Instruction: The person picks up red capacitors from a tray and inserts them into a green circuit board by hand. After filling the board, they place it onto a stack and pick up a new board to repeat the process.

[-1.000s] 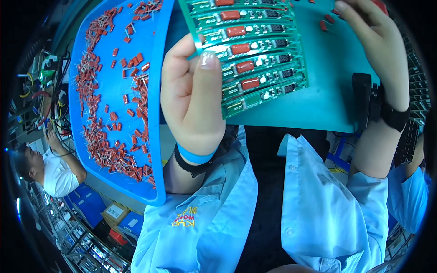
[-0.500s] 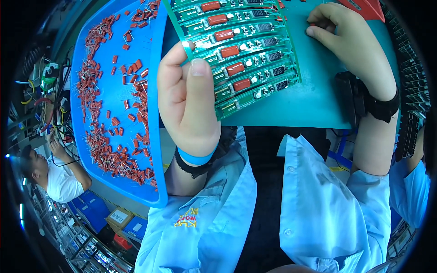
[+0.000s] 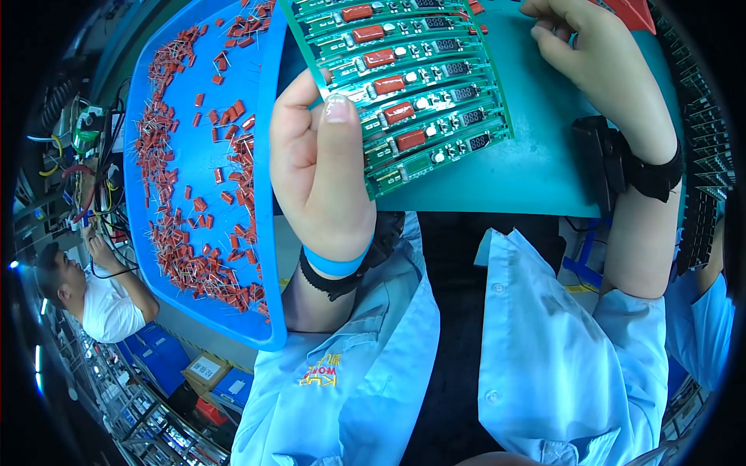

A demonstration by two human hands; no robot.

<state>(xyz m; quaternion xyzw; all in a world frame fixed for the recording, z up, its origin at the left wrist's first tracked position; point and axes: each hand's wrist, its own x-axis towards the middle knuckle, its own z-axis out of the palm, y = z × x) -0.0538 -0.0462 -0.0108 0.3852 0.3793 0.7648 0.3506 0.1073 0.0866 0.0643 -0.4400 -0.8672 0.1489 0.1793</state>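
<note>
My left hand grips the left edge of a green circuit board panel, thumb on top. The panel is tilted above the mat and made of several narrow boards side by side. Most visible strips carry a red capacitor, a white round part and a dark digit display. On the nearest strip the capacitor place is bare. My right hand is right of the panel, over the mat at the upper edge, apart from the panel. Its fingers are curled in toward the thumb; whatever they hold is hidden.
A blue tray of loose red capacitors stands to the left. Several red capacitors lie on the green mat behind the panel. A red bin is at the far right, with racked boards beside it. A co-worker sits at far left.
My right hand has shifted slightly up, toward the top edge. The panel in my left hand has moved a little up. Red capacitors on the mat behind the panel show more now.
</note>
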